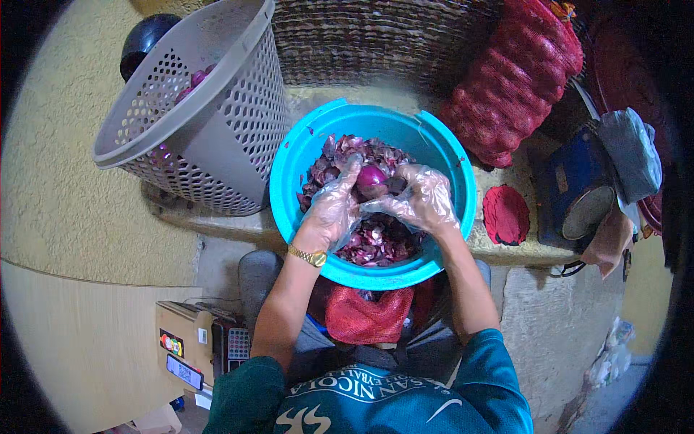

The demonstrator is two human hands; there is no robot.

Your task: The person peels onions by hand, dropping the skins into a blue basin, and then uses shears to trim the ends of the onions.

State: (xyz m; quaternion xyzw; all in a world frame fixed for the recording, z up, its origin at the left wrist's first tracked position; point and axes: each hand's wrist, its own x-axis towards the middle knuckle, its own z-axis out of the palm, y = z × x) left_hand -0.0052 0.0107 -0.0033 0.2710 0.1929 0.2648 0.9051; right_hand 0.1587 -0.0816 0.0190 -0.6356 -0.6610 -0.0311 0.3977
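Observation:
A turquoise plastic basin [374,278] stands before me, heaped with loose red onion skins [379,241]. Over it, my left hand [333,209], in a clear plastic glove and with a gold-coloured watch at the wrist, holds a purple-red onion [372,181] between thumb and fingers. My right hand [420,198], gloved in the same clear plastic, is at the onion's right side, with its thumb and fingers pinching a dark piece of skin [396,185]. Its other fingers are curled and partly hidden by the crinkled glove.
A tall perforated grey plastic basket [238,108] holding some onions leans at the left. At the right are a full red mesh sack [509,81], a red cloth piece [505,214] and a blue weighing scale [574,184]. Red mesh [370,317] lies below the basin.

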